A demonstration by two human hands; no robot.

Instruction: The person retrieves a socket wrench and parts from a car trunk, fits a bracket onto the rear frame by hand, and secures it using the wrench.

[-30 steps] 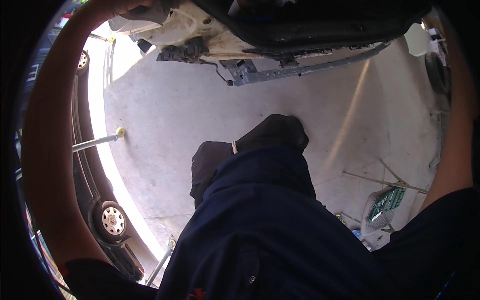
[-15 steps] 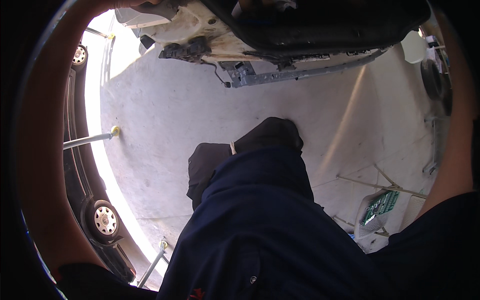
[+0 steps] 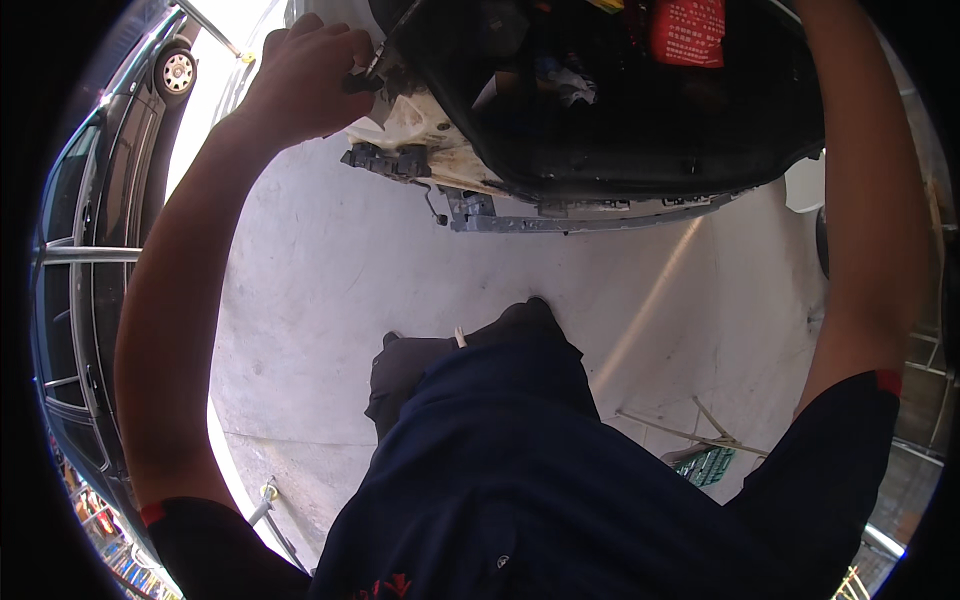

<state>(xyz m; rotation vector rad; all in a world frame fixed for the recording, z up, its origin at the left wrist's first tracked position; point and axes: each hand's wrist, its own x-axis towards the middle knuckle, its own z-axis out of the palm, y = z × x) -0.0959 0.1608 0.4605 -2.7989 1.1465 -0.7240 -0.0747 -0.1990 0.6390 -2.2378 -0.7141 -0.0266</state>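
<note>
My left hand (image 3: 312,82) is closed at the upper left, beside the trunk opening of a car body (image 3: 400,125). Its fingers curl round a small dark piece by a thin metal-looking strip, whose kind I cannot make out. My right forearm (image 3: 872,190) runs up the right side and leaves the picture at the top, so that hand is hidden. Between the arms lies the black trunk well (image 3: 640,165). A red printed packet (image 3: 690,32) and a crumpled pale wrapper (image 3: 575,86) are inside it. Below the trunk, a bare grey metal crossbar (image 3: 580,222) is exposed.
A dark car (image 3: 125,170) stands along the left, with a metal pole (image 3: 90,255) crossing in front of it. Pale concrete floor (image 3: 300,300) spreads around my legs. A green slatted item (image 3: 705,465) and thin metal legs (image 3: 690,430) are at the lower right.
My left hand has come into full view, closed at the trunk's left side. The view has shifted, so the car body sits lower and the inside of the trunk shows.
</note>
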